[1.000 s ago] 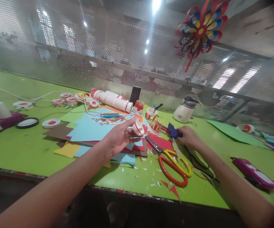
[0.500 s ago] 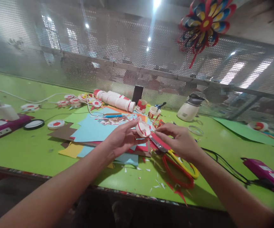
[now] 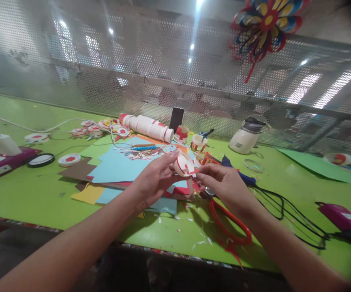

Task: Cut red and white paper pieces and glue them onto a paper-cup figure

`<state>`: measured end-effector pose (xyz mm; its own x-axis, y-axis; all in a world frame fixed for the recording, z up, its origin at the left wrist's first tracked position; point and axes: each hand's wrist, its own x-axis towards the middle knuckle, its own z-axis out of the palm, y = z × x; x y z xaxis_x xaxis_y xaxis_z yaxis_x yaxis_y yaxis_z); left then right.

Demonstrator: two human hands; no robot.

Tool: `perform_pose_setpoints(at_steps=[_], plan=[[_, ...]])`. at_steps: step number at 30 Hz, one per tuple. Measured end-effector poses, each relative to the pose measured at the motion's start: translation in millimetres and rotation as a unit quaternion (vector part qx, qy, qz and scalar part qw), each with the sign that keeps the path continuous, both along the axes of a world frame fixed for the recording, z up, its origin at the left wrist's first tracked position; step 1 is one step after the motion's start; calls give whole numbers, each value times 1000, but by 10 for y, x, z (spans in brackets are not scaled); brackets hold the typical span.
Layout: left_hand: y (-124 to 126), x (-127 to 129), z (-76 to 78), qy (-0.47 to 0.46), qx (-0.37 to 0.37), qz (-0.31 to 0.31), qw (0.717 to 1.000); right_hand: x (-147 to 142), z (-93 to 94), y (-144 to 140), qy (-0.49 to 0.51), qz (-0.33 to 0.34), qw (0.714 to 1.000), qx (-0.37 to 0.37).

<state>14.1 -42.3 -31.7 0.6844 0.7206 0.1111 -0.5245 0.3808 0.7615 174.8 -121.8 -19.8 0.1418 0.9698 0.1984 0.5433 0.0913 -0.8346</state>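
A small white paper cup (image 3: 184, 164) with red strips lies on its side in my left hand (image 3: 153, 178), whose fingers curl round it. At the cup's lower right edge, my right hand (image 3: 225, 184) has thumb and forefinger pinched together; whatever tiny piece is between them is too small to name. Under the right hand lie scissors with a red handle loop (image 3: 234, 238); the hand hides much of them. Colored paper sheets (image 3: 117, 168) are stacked beneath the left hand. A blue glue gun (image 3: 242, 175) lies just beyond the right hand.
Behind the paper are a long white stack of cups (image 3: 147, 129), a dark phone (image 3: 176, 118) and an open cup (image 3: 198, 142). A kettle (image 3: 245, 138) stands at back right. Purple power strips (image 3: 345, 219) lie at both sides. Paper scraps (image 3: 206, 239) litter the front.
My right hand has moved closer to the cup and now covers the yellow scissor handle. The cup has turned slightly in my left hand. The blue glue gun has come into view.
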Motion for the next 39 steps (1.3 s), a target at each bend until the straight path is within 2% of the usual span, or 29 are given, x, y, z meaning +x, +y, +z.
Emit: perform_pose_setpoints(at_steps=[5, 10, 15, 19, 24, 27, 32, 36, 39], plan=[[45, 0, 0, 13, -48, -33, 998, -18, -45, -40, -22, 14, 993, 116], [41, -8, 12, 20, -75, -40, 996, -23, -107, -64, -157, 45, 961, 225], [57, -4, 3, 27, -76, -55, 995, -5, -141, -64, -290, 54, 913, 281], [61, 4, -13, 28, -70, -62, 995, 0, -152, -70, -380, 49, 875, 296], [50, -1, -22, 45, -52, -74, 995, -15, -163, -102, -417, 55, 855, 302], [64, -15, -28, 45, -44, -88, 994, -17, -154, -125, -389, 58, 866, 308], [98, -35, -45, 49, -44, -98, 993, 79, -28, -130, -212, 7, 927, 309], [74, -15, -79, 72, -36, -155, 985, 137, 64, -99, -24, -35, 968, 247], [35, 19, -110, 69, -9, -170, 983, 94, 61, -76, 39, -29, 980, 193]])
